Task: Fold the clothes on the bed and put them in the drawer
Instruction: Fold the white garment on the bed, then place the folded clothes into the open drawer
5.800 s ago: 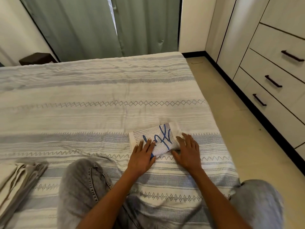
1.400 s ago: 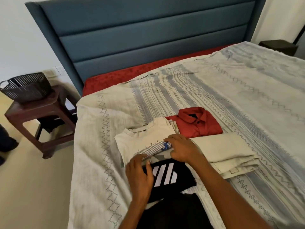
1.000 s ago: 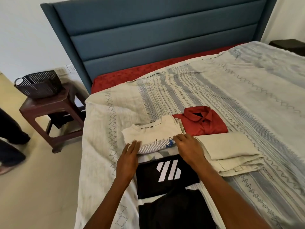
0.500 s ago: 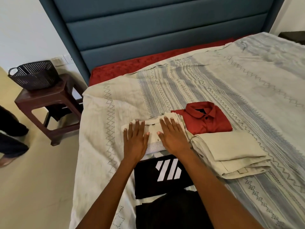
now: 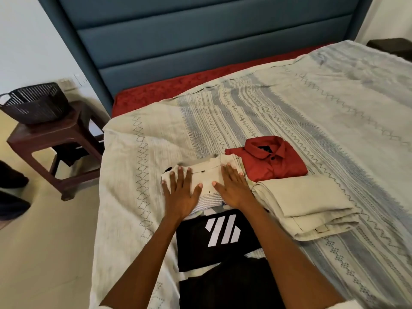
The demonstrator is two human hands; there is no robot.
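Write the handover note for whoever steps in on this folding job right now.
Left hand: open, flat on the folded cream shirt.
Right hand: open, flat on the same shirt.
Things: the cream shirt tops a pile on the bedspread; red shirt folded beside it toward the headboard, beige trousers folded to its right, black printed shirt folded nearer the person.
Done: all visible clothes are folded.
Left: carry them to the drawer, which is out of view.

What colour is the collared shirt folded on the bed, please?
Red, clearest in the head view.
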